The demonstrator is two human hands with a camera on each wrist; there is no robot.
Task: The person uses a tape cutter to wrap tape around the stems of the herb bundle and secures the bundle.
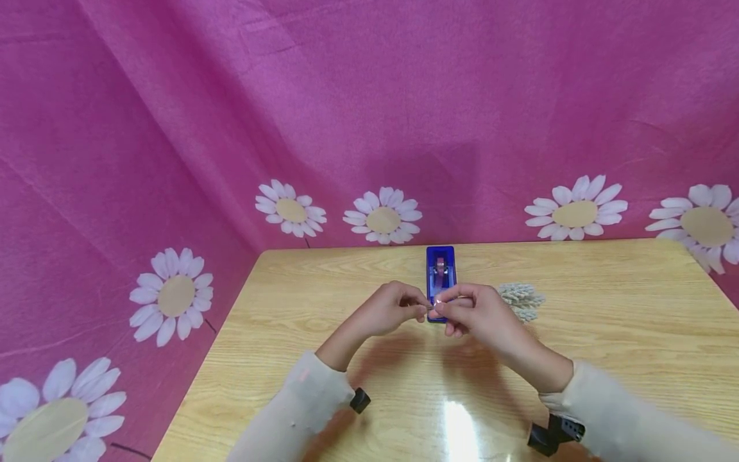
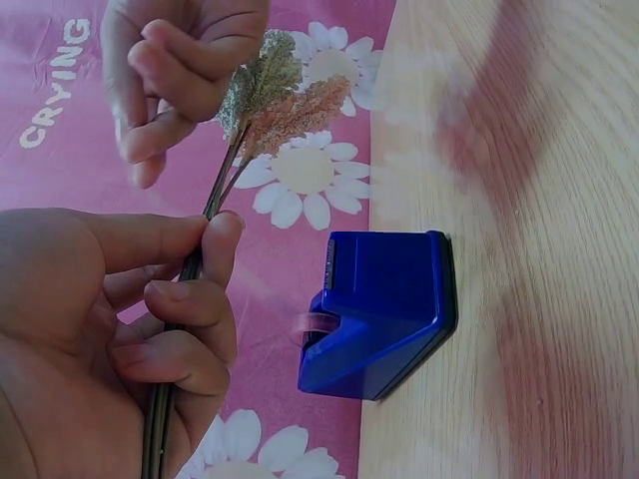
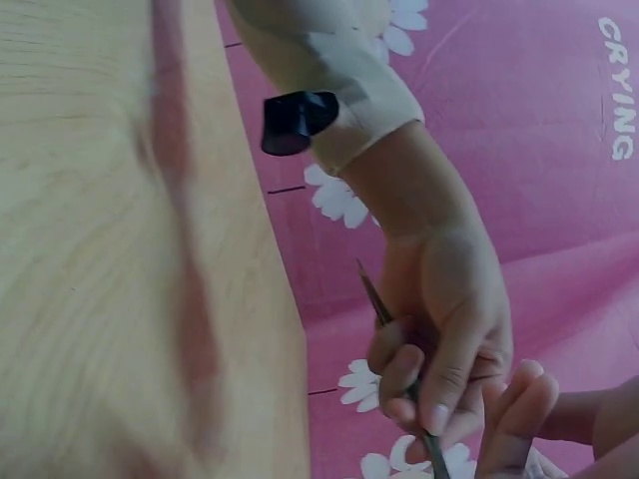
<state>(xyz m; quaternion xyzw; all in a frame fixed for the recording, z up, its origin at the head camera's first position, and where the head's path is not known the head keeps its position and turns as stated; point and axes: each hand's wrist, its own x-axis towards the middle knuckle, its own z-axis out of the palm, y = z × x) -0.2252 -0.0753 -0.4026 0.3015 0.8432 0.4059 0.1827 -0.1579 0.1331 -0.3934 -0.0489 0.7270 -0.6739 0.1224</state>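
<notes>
Head view: we note the left hand point(image 1: 392, 310) and right hand point(image 1: 482, 317) close together above the surface point(image 1: 612, 314), near a blue tape dispenser point(image 1: 441, 254). Dried flowers point(image 1: 522, 299) show past the right hand.
Left wrist view: the left fingers curl snugly round the flowers' stems point(image 2: 158, 419). The right fingers are bent, near the stems; we cannot tell what, if anything, they hold.
Right wrist view: we see the left fingers gripping the stems, right fingertips just beside.

the sleeves point(image 1: 308, 398) are plain cream, slightly wrinkled at the cuffs point(image 1: 559, 388); small black boxy devices point(image 1: 360, 401) sit beside them
</notes>
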